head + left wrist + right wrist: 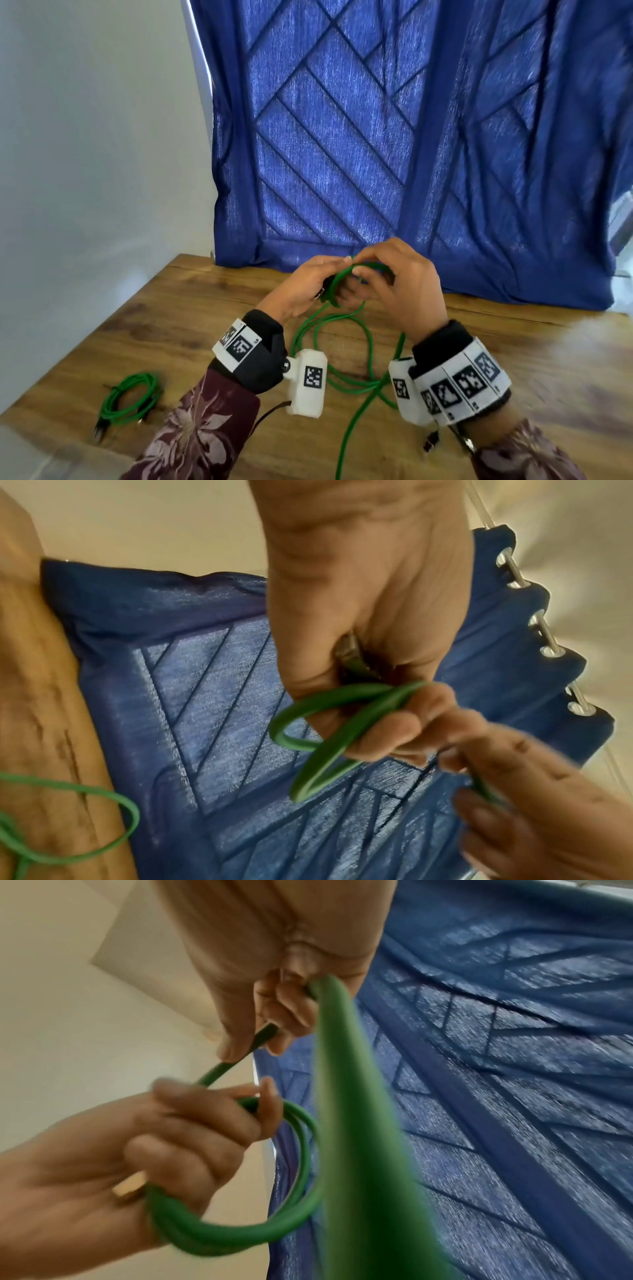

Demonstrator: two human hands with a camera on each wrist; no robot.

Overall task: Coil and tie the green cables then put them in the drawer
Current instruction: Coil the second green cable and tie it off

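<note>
Both hands raised above the wooden table (191, 318), meeting close together in front of the blue curtain (376, 137).

Left hand (301, 291): fingers curled round a small coil of the green cable (368, 346), a few loops gathered in the palm. The right wrist view shows the loops (301, 1177) passing under the curled fingers (205, 1131), with a metal plug tip showing at the base of the palm. The left wrist view shows two loops sticking out past the fingertips (394, 739).

Right hand (400, 291): thumb and forefinger pinch the cable just beside the coil, the remaining fingers bent. In the right wrist view the strand runs from this pinch across to the left hand, and a second length drops down close past the camera, blurred.

The uncoiled part of the cable hangs from the hands to the table, lying in loose open curves between the two wrists and trailing off the near edge of the picture. A dark plug end (431, 442) lies on the table near the right wrist.

Second cable (132, 399): already wound in a neat ring, flat on the table at near left, well apart from the hands, its plug ends pointing toward the near edge.

Both wrists carry white bands with black-and-white printed squares. Patterned maroon sleeves (198, 428) cover the forearms.
</note>
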